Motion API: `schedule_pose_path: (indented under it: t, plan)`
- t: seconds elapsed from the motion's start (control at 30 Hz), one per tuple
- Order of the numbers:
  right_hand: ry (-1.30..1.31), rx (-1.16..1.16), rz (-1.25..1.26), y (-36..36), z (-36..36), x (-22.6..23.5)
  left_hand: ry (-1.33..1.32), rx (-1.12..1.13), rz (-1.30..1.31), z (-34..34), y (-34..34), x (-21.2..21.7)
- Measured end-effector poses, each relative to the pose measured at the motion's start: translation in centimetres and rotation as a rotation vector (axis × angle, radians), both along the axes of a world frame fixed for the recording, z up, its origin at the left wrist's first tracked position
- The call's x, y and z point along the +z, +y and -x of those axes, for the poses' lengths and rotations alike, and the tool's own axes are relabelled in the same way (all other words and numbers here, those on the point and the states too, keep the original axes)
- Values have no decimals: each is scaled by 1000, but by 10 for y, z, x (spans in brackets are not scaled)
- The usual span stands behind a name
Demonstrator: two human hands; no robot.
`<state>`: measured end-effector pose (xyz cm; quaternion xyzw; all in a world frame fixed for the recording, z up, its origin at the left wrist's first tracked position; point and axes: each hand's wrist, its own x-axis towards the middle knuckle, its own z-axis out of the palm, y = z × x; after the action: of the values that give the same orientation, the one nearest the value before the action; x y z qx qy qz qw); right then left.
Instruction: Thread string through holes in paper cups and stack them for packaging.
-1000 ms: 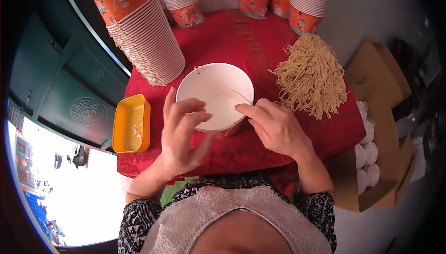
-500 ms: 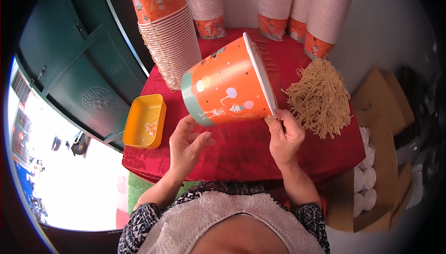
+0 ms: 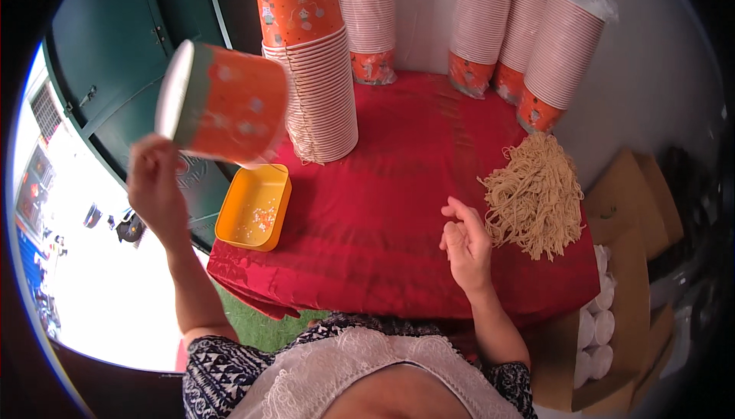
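My left hand (image 3: 158,181) is raised at the left, closed on the base edge of an orange paper bucket (image 3: 241,109) with a teal band and skeleton prints. The bucket is tipped on its side, its white base to the left, blurred by motion. Behind it, a tall stack of nested, upside-down buckets (image 3: 321,97) has cord loops down its side. Above the red cloth, my right hand (image 3: 465,247) has its fingers loosely apart, with nothing visible in them. Just right of that hand lies a heap of tan cords (image 3: 536,197).
A yellow tray (image 3: 253,208) with small orange and white bits sits at the table's left edge. Plastic-wrapped bucket stacks (image 3: 478,32) line the back of the red-covered table (image 3: 398,197). An open cardboard box (image 3: 628,304) with white rolls stands at the right.
The bucket has swung from the table's middle up to the left in my left hand, its base now facing left. My right hand has let go of its rim.
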<state>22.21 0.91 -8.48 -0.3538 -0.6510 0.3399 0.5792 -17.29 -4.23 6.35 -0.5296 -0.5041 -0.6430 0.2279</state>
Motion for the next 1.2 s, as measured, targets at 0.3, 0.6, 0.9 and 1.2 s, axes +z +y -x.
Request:
schedule_pose_path:
  t: [0.3,0.6,0.9,1.2]
  plan:
    - [-58,-36,112,-2,-20,-32,133,-50,18,134,92,176]
    - [-73,-160,254,-7,-37,-55,335,-380,272,190,197,269]
    - [-160,-214,206,-10,-39,-53,235,-459,320,45,206,261]
    - [-203,-218,200,-10,-41,-55,360,-450,496,25,238,254]
